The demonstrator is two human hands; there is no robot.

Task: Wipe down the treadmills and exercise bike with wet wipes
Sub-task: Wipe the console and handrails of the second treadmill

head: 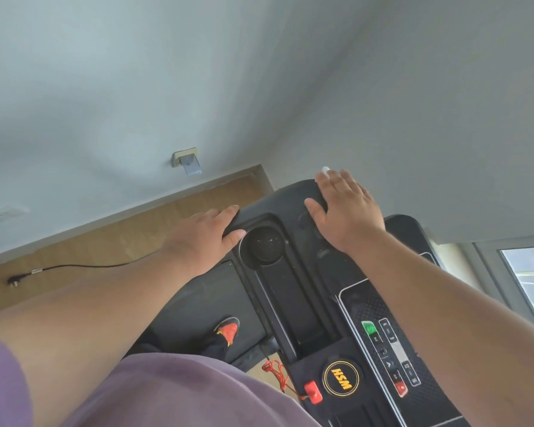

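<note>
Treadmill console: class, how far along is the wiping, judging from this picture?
Done: cannot be told; no wiped surface shows. In hand: the right hand presses a white wipe on the treadmill console top edge; the left hand grips its side. Left: the button panel; no bike in view.

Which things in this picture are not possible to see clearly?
- Wet wipe, head view: only a white tip shows past the right hand, which covers the rest.
- Treadmill console: the frame's lower edge cuts it; the right forearm covers part.
- Button labels: too small to read.
- Left hand: fingertips hidden behind the console edge.
</note>
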